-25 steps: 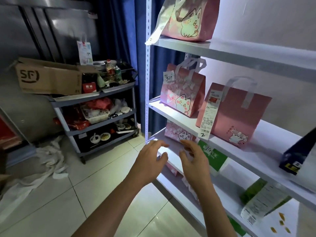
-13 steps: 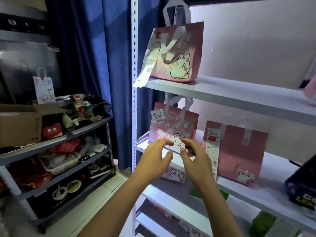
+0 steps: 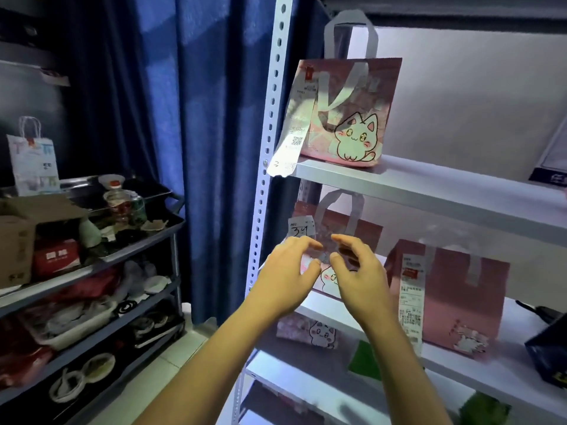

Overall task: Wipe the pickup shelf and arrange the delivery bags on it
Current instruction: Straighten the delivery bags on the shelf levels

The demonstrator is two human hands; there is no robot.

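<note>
Hands are raised side by side before the middle tier of the white pickup shelf (image 3: 429,191), both reaching for the pink cat-print delivery bag (image 3: 356,228) that stands upright at that tier's left end, next to the perforated steel upright (image 3: 260,210). The left hand (image 3: 288,277) and right hand (image 3: 357,277) are empty; the fingers (image 3: 306,242) of each are loosely curled with the thumb apart, cupped toward one another and holding nothing. The bag lies straight ahead of them, just past the fingertips, partly hidden behind both hands, so whether any fingertip touches it cannot be told. Its tall side faces the person, handles (image 3: 340,210) standing up above the hands, with a white tag marked 39 (image 3: 302,230) just above the left hand. Both hands seem equally near, one to each side of the bag's face, which suits a two-handed grip on its flanks. A second pink bag (image 3: 454,299) stands to its right, apart from it.
</note>
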